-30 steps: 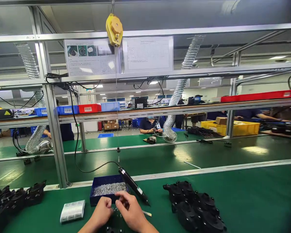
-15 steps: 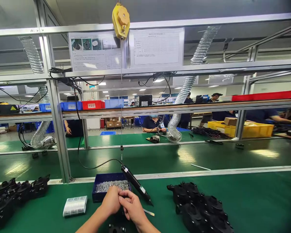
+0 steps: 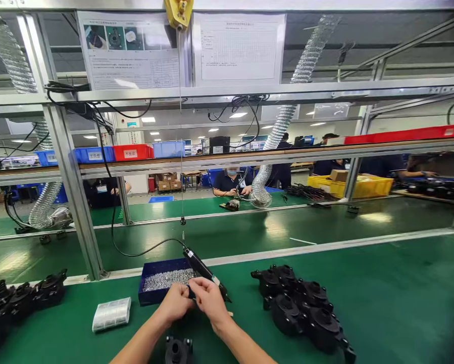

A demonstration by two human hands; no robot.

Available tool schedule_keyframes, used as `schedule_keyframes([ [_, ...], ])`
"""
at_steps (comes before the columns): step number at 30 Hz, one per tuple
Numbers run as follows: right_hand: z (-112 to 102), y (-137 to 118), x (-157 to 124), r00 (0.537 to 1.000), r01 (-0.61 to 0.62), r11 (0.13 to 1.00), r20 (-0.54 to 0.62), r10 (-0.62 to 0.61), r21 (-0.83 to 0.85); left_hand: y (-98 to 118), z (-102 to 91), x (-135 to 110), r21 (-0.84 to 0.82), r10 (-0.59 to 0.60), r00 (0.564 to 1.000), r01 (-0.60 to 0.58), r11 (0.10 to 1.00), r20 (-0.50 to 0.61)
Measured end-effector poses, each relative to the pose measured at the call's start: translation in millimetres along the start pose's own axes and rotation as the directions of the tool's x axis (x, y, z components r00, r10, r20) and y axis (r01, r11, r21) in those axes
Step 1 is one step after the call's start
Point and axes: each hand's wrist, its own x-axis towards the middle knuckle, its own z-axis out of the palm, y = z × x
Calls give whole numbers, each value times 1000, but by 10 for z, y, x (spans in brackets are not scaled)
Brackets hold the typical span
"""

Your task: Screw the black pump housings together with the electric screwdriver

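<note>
My left hand (image 3: 176, 303) and my right hand (image 3: 209, 299) meet in front of a blue tray of small silver screws (image 3: 162, 281). Both hands have their fingers curled together in a pinch, and what they hold is too small to make out. A black electric screwdriver (image 3: 206, 273) hangs on a cord just behind my right hand, its tip pointing down to the right. A single black plastic part (image 3: 177, 350) lies on the green mat (image 3: 393, 303) below my hands.
A pile of black plastic parts (image 3: 304, 308) lies to the right, and another pile (image 3: 18, 301) to the far left. A white label block (image 3: 111, 313) sits left of the tray. Other people work at benches beyond the metal frame (image 3: 73, 197).
My hands have risen from the mat and drawn together by the screw tray. The camera has tilted down, bringing the single black part into view.
</note>
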Motion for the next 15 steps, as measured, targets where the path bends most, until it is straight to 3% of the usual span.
schedule_keyframes([
  [4,138,107,-49,995,-24,997,93,30,-69,90,12,-62,-69,77,996,-73,995,45],
  [8,158,102,-50,993,-5,993,114,18,-117,90,16,-83,-62,62,997,-59,996,46],
  [15,-219,-273,79,995,97,976,53,-89,-193,73,-58,-34,106,-33,997,40,994,-68],
])
